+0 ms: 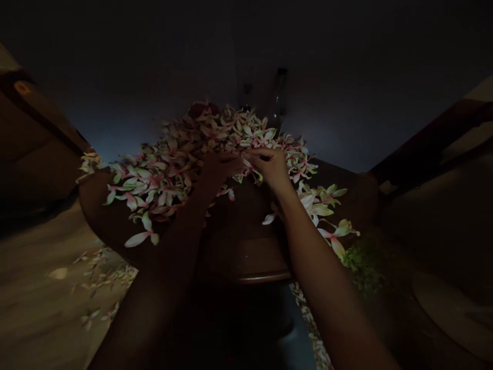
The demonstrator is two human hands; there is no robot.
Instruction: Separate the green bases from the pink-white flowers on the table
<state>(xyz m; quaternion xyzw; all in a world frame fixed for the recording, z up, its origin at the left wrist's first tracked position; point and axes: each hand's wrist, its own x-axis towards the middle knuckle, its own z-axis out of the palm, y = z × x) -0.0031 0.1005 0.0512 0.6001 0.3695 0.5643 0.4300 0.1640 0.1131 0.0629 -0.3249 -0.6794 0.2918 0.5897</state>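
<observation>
Pink-and-white flowers with green-tipped petals lie in a big heap point(169, 164) on a dark brown table point(246, 257). At the front of this heap my two hands meet, fingertips together. My left hand point(221, 164) is closed in a pinch, mostly in shadow. Its thumb and fingers point toward my right hand point(274, 163), which also pinches. A single flower point(252, 168) shows between them, its petals hanging below the right fingers. Exactly where each set of fingertips grips it is hard to see in the dim light.
Behind the heap stands a clear bottle point(278, 100). Loose white flowers point(318, 208) lie right of my right wrist. Green leaves point(362, 262) are beyond the table's right side. More flowers point(103, 272) are scattered lower left, and a strip of flowers point(314, 329) shows below the front edge.
</observation>
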